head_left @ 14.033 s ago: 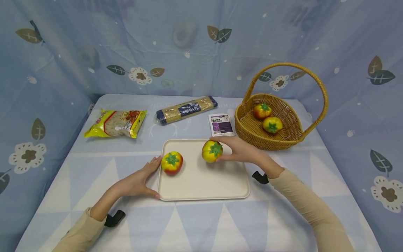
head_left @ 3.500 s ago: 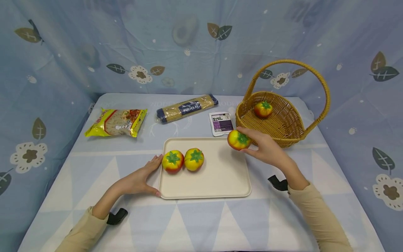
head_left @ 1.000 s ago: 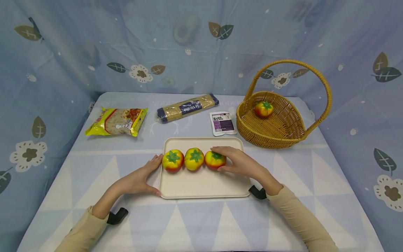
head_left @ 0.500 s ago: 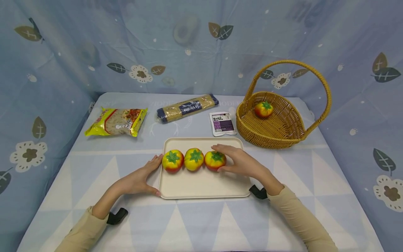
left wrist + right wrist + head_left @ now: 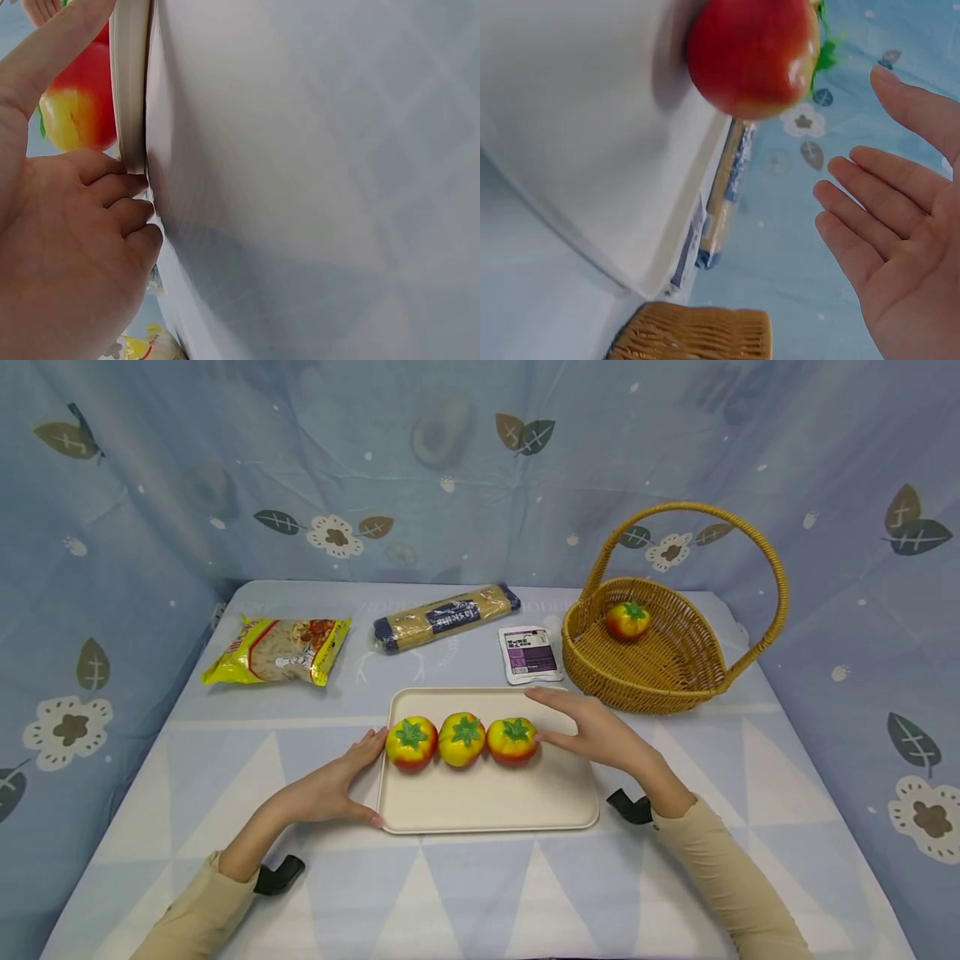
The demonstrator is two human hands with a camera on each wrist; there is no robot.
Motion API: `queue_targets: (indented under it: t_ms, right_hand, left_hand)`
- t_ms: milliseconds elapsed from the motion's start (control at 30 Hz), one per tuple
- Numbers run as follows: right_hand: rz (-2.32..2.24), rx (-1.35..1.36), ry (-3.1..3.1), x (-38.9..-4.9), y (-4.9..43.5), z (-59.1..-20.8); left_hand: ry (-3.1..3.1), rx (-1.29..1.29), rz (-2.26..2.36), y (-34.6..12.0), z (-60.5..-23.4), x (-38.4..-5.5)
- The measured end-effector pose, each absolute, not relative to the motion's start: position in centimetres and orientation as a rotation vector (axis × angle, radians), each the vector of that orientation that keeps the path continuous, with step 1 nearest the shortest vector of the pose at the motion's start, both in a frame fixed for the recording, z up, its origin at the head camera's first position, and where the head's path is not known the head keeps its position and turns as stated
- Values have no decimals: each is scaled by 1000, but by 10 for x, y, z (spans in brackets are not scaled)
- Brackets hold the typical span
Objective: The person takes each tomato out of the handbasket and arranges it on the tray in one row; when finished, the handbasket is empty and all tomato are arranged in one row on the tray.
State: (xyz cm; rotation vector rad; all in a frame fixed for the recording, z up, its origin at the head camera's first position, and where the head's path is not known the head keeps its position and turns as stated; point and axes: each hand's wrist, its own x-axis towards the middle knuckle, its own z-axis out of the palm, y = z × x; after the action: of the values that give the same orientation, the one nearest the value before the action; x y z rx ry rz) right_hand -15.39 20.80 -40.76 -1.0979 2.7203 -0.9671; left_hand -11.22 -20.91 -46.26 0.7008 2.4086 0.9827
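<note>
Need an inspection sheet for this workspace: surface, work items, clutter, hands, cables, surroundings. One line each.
Surface: table under a pale blue and white patterned cover.
Work items: cream tray bearing a row of left fruit, middle fruit and right fruit; wicker basket holds a fourth fruit.
Clutter: yellow packet, long blue-ended pack and white-and-purple pouch, all beyond the tray.
Left hand: at the tray's left edge, fingertips against the rim.
Right hand: over the tray's right side, fingers extended, holding nothing.
Cables: nothing seen.
Surroundings: blue curtain printed with leaves and flowers behind and on both sides.
</note>
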Motion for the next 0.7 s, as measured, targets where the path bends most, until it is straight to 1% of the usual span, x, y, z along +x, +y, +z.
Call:
queue_targets:
  t_ms: [700]
  right_hand:
    - [-985,-1076,2878,-170,242,-384]
  left_hand:
    - [2408,693,980,-209,-462,-112]
